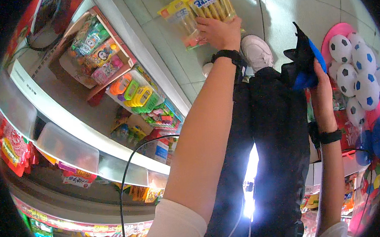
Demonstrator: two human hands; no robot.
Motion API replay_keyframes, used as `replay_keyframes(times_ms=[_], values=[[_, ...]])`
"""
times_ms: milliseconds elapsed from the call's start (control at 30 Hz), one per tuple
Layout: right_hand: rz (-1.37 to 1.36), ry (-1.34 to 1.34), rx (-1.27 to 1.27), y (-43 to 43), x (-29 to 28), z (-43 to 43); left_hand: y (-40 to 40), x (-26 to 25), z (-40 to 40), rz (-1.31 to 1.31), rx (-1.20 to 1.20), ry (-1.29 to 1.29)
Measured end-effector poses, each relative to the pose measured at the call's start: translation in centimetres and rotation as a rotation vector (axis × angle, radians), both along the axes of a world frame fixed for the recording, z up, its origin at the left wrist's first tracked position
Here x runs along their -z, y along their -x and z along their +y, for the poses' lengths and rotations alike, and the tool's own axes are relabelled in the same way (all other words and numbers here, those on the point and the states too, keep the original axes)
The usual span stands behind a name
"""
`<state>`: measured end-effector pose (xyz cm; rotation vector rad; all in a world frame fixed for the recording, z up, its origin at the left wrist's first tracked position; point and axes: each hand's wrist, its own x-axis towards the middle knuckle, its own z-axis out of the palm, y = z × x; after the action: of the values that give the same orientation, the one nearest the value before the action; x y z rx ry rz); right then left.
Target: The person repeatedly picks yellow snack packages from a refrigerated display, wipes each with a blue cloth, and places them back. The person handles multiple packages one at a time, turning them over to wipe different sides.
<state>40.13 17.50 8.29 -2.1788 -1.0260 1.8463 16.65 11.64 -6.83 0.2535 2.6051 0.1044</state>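
My left hand (220, 34) grips two yellow-topped clear packets of stick-shaped food, one packet (212, 4) overlapping the other packet (182, 20). They hang above the tiled floor, beyond my white shoe (257, 52). The sticks show through the plastic, and the packets bear printed writing. On the right, close to my leg, my right hand (324, 93) is closed around a black and blue piece of fabric (299, 61). Its folds hide what kind of item it is. Dark bands circle both wrists.
Shelves with clear plastic fronts (67, 147) and bagged snacks line the left side. A carton of colourful packets (127, 52) sits beside bright plastic boxes (140, 95). Toy footballs (347, 79) bulge at the right. A black cable (121, 193) curves down at the left.
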Motion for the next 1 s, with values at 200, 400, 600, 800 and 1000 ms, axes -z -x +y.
replay_keyframes(times_ms=[200,400,600,800,1000], values=[[0.134,0.212,0.152,2.0,-3.7,1.7,2.2,-3.6,-0.4,-0.148,-0.06,-0.196],[0.137,0.172,0.16,4.6,-8.9,2.3,3.9,-12.8,-1.8,-1.038,-0.572,-0.765],[0.126,0.07,0.223,6.8,-13.5,2.6,1.3,-23.1,-5.1,-1.411,-0.553,-1.018],[0.293,-0.094,0.093,9.9,-18.1,3.6,-1.7,-30.0,-5.0,-1.464,-0.331,-1.034],[0.183,-0.159,0.18,12.3,-21.8,0.1,-2.4,-34.7,-6.4,-1.547,-0.487,-1.076]])
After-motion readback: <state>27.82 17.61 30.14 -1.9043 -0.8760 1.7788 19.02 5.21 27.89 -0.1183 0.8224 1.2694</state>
